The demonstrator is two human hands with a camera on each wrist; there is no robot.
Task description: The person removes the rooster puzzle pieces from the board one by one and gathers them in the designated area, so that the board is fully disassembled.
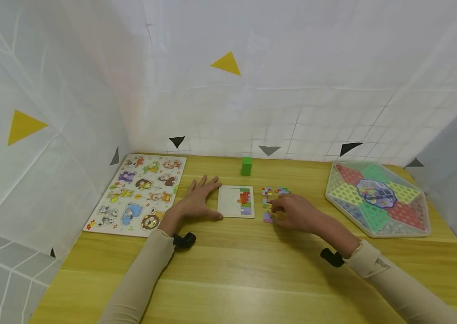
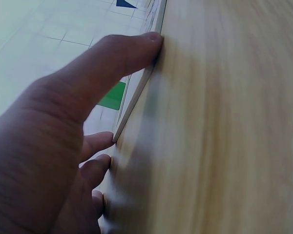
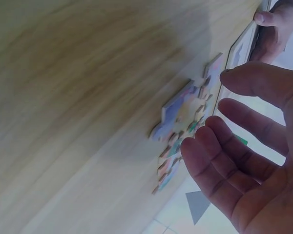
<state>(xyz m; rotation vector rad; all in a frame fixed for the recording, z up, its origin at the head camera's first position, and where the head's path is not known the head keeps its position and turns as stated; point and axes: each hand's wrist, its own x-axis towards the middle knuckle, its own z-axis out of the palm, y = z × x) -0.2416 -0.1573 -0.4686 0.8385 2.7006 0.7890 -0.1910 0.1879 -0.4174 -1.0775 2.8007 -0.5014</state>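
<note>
A small puzzle board (image 1: 228, 202) lies flat on the table, with a few picture pieces fitted along its right side. My left hand (image 1: 195, 202) is spread at its left end. In the left wrist view the thumb (image 2: 132, 51) touches the board's edge (image 2: 136, 97), and the index fingertip is at a corner. Loose jigsaw pieces (image 1: 267, 203) lie just right of the board. Over them hovers my right hand (image 1: 299, 212), partly covering them. The right wrist view has its fingers (image 3: 229, 161) loosely bent beside the pieces (image 3: 178, 109), with nothing between thumb and fingers.
On the left lies an animal puzzle board (image 1: 137, 193). A green block (image 1: 246, 166) stands behind the small board. To the right is a hexagonal game box (image 1: 378, 200) with coloured triangles. A white sheet (image 1: 228, 112) hangs along the table's back edge.
</note>
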